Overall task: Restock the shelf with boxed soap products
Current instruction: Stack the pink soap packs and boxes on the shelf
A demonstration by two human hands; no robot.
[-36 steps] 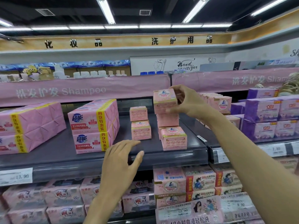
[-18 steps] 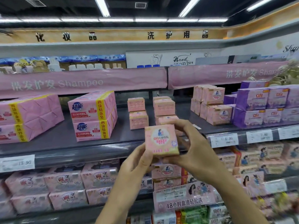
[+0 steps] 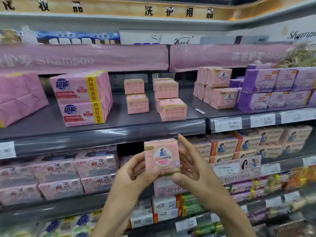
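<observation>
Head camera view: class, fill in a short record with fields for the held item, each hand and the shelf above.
Held item: pink soap box, printed front facing the camera
Left hand: grips the box's lower left side
Right hand: thumb at its lower right corner, fingers behind
Shelf above: dark shelf with two groups of similar pink boxes
Neighbours: pink multipacks left, purple boxes right

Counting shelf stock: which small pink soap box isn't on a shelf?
The pink soap box held between left hand and right hand; the other boxes sit stacked on the shelf.
</observation>
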